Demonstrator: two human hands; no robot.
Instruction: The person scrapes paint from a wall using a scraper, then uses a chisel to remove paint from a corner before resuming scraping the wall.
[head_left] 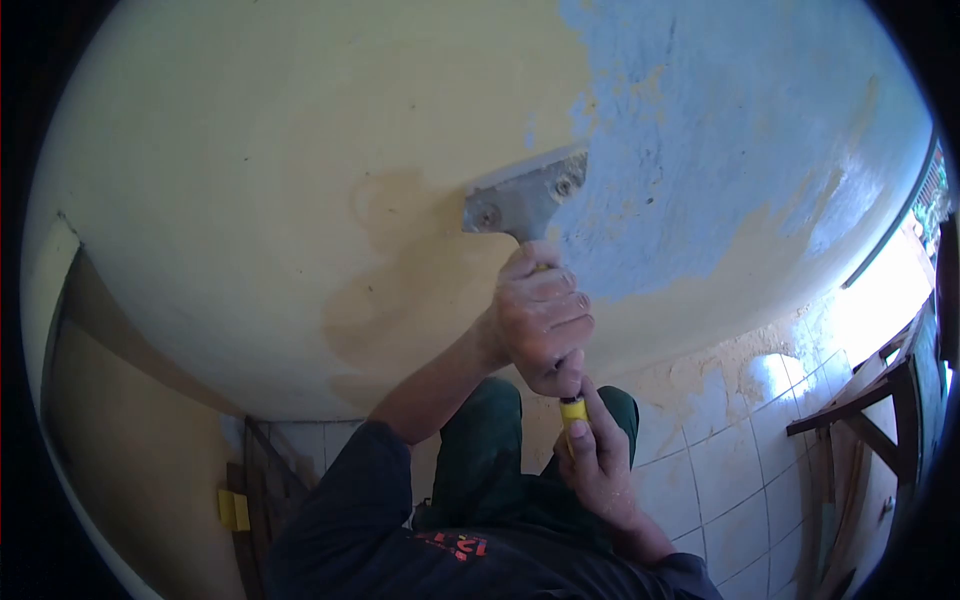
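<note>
A wide metal scraper (520, 198) with a yellow and black handle has its blade against the wall, on the yellow paint (400, 130) close to a bluish, scraped patch (690, 150). My left hand (543, 320) is wrapped round the upper handle, just below the blade. Lower down, my right hand (600, 455) grips the yellow end of the same handle, with the thumb laid along it. The two hands are close together, one above the other.
Tiled floor (725, 475) with paint scrapings lies below the wall. Dark wooden furniture (905, 410) stands at the right edge, beside a bright opening. Wooden pieces and a yellow object (234, 510) are at the lower left, near a wall corner.
</note>
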